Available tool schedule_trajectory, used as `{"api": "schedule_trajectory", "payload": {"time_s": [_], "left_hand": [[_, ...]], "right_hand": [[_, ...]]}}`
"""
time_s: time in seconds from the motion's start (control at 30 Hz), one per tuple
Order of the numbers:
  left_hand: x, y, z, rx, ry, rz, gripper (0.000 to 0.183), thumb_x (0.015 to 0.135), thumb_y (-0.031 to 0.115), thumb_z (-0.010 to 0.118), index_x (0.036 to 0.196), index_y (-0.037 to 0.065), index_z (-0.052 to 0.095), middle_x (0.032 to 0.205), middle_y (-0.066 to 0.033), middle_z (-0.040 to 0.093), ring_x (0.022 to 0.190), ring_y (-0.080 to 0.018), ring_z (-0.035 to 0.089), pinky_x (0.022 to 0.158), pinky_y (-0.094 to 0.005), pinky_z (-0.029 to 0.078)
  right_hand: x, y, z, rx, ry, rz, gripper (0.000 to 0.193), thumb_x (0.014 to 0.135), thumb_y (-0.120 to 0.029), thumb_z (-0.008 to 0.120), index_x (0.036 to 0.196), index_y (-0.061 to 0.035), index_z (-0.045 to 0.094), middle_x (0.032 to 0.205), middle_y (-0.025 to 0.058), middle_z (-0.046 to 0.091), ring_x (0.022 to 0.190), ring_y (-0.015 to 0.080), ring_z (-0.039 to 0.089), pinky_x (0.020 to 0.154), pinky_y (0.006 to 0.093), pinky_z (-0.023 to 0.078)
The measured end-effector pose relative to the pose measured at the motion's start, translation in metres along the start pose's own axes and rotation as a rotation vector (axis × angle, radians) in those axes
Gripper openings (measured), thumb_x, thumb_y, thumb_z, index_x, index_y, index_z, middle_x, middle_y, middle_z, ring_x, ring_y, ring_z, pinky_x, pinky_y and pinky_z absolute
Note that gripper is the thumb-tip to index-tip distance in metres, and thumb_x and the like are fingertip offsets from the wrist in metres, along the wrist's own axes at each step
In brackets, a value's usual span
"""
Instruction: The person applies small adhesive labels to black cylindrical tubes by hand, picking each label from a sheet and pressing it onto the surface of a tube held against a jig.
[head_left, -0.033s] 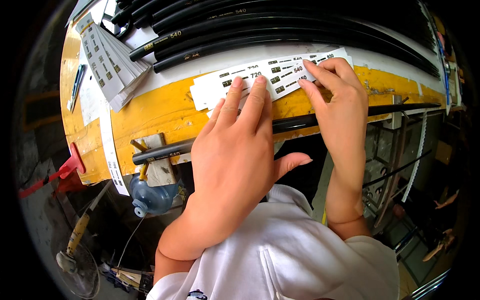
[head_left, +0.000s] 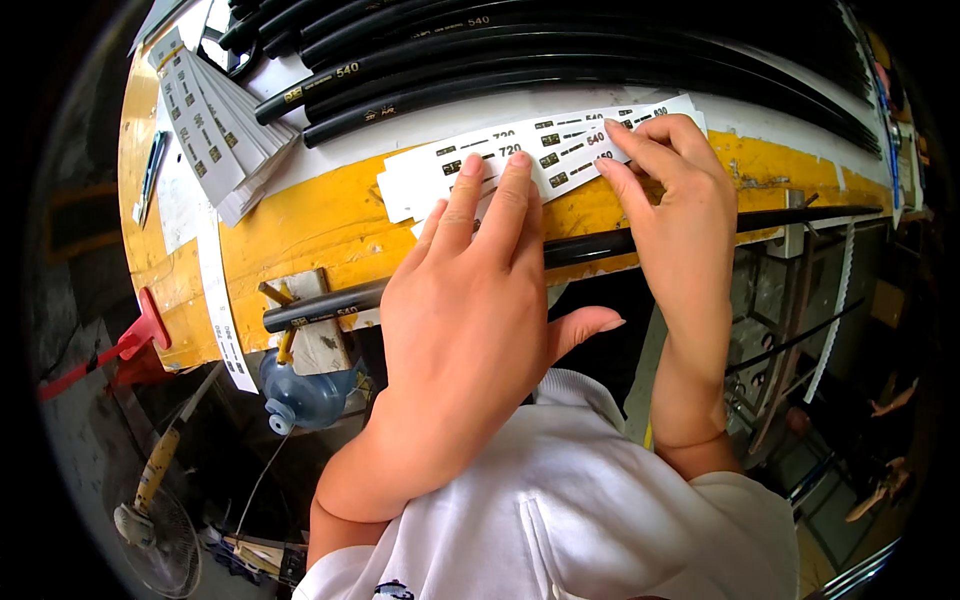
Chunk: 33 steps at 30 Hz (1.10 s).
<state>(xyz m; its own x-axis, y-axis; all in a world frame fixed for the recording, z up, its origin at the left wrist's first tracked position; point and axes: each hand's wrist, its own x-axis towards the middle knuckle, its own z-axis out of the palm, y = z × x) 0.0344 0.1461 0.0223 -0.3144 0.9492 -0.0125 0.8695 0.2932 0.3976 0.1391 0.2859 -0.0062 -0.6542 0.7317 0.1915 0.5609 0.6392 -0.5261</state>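
Hands — left hand (head_left: pixel 470 310), right hand (head_left: pixel 675 190) — pressing label sheet (head_left: pixel 450 170).

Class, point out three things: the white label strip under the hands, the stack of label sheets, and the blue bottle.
white label strip (head_left: pixel 440 175), head view, bare left part
stack of label sheets (head_left: pixel 205 130), head view, top sheet
blue bottle (head_left: pixel 305 392), head view, body

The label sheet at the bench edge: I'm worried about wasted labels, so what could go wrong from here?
The white label sheet hangs past the yellow bench edge, so it might bend or slide as the right hand picks at a label. The left hand pins it with fingertips only, so it could shift. The black rod lying along the edge under both hands might get knocked off.
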Motion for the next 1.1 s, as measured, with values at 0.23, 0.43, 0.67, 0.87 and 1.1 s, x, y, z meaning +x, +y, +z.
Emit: {"api": "schedule_trajectory", "payload": {"time_s": [0.23,0.43,0.67,0.87,1.1], "left_hand": [[0.005,0.005,-0.003,0.033,-0.061,-0.039,0.084,0.064,0.058,0.072,0.118,-0.005,0.061,0.134,-0.0087,0.053,0.128,-0.0300,0.049,0.093,-0.0356,0.049],[0.004,0.005,-0.002,0.028,-0.060,-0.063,0.083,0.064,0.059,0.072,0.119,-0.003,0.061,0.135,-0.0081,0.053,0.129,-0.0296,0.048,0.093,-0.0353,0.049],[0.005,0.005,-0.003,0.035,-0.072,-0.054,0.085,0.064,0.061,0.070,0.121,-0.003,0.061,0.135,-0.0084,0.053,0.129,-0.0288,0.048,0.093,-0.0349,0.048],[0.006,0.005,-0.003,0.037,-0.061,-0.045,0.085,0.066,0.061,0.069,0.120,-0.004,0.061,0.134,-0.0086,0.054,0.129,-0.0288,0.049,0.092,-0.0351,0.049],[0.004,0.004,-0.001,0.048,-0.034,-0.035,0.083,0.067,0.061,0.068,0.119,-0.004,0.061,0.132,-0.0090,0.055,0.128,-0.0290,0.049,0.090,-0.0352,0.050]], "right_hand": [[-0.001,-0.001,-0.001,0.031,0.009,0.013,0.017,0.078,-0.008,0.072,0.093,-0.0021,0.071,0.084,0.0096,0.061,0.069,0.0284,0.060,0.063,0.0356,0.047],[0.009,0.002,-0.004,0.147,0.003,0.082,0.014,0.076,-0.004,0.073,0.087,0.0003,0.065,0.081,0.0058,0.062,0.067,0.0158,0.059,0.062,0.0271,0.047],[0.023,0.012,0.000,0.182,-0.067,0.086,0.016,0.079,-0.006,0.071,0.092,-0.0010,0.061,0.081,0.0084,0.061,0.065,0.0193,0.059,0.064,0.0302,0.049],[0.025,0.011,-0.002,0.162,-0.115,0.092,0.012,0.082,-0.009,0.068,0.087,-0.0011,0.061,0.082,0.0084,0.060,0.069,0.0211,0.061,0.064,0.0321,0.048],[0.017,0.010,-0.009,0.233,-0.192,0.064,0.012,0.088,-0.011,0.061,0.093,-0.0005,0.057,0.088,0.0075,0.060,0.080,0.0200,0.059,0.075,0.0311,0.047]]}}
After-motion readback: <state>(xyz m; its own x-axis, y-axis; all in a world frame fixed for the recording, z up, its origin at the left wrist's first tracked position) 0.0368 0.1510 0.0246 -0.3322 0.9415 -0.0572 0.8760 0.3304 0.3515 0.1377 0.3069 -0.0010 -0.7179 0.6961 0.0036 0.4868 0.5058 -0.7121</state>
